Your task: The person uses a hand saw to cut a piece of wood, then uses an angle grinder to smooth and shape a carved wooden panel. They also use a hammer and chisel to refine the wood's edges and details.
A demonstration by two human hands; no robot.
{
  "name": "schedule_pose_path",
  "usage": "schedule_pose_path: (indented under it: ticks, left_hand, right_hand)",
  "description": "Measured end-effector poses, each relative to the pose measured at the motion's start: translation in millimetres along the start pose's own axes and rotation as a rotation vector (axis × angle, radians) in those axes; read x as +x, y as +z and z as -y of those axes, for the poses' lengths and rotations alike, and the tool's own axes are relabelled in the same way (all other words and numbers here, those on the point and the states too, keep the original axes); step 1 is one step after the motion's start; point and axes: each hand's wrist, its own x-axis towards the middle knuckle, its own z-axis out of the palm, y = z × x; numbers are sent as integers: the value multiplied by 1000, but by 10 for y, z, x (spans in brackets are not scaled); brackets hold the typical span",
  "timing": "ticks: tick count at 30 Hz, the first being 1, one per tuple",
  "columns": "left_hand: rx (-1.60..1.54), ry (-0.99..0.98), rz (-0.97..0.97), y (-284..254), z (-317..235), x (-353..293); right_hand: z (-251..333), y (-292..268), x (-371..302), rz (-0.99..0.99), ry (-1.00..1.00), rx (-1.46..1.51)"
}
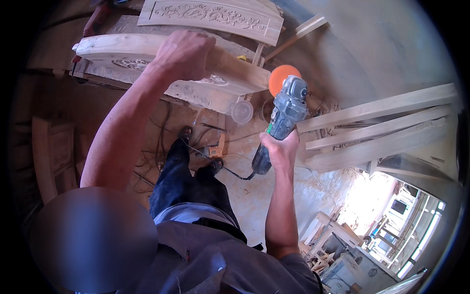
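My left hand [183,54] is closed over the upper edge of a pale wooden panel [240,71], which stands tilted on edge on the bench. Carved scrollwork shows on the panel's near face, partly hidden by my forearm. My right hand [281,147] grips a grey angle grinder [290,105] by its body, its head pointing away from me. An orange disc [281,78] on the grinder is at the panel's right end; I cannot tell whether they touch. The grinder's cord runs from its rear toward my feet.
A second carved panel [210,17] lies behind the first. A clear plastic cup [242,112] is at the bench's front right. Long boards [382,105] extend at right. An orange-bodied tool [215,149] and cables lie on the floor by my feet.
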Motion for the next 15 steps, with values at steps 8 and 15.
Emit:
schedule_pose_path:
  ticks: [8, 15]
  left_hand:
    - [-40, 52, -61, 82, 28, -52]
    - [-16, 139, -83, 286, -105, -624]
  right_hand:
    - [163, -117, 164, -43, 19, 104]
    - [63, -638, -461, 68, 288, 435]
